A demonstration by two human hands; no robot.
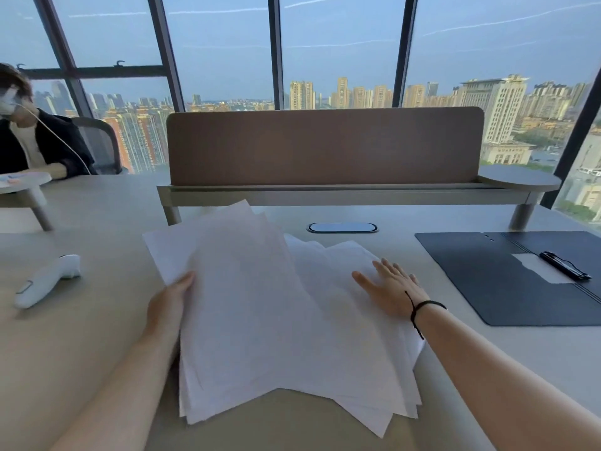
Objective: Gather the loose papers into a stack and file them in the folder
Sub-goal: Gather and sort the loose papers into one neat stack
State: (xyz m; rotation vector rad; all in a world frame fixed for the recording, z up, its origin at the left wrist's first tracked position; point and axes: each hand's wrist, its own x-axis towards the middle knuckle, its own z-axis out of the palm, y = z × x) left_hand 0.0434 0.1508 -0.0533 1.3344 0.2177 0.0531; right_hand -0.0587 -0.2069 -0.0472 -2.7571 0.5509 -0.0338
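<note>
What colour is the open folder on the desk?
Dark navy blue; the folder shows clearly in the head view.

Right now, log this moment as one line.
phase: gathering | left hand: grips papers | right hand: flat on papers | folder: open, right of papers

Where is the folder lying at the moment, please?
The folder lies open on the desk at the far right, beyond the right hand and the papers.
</note>
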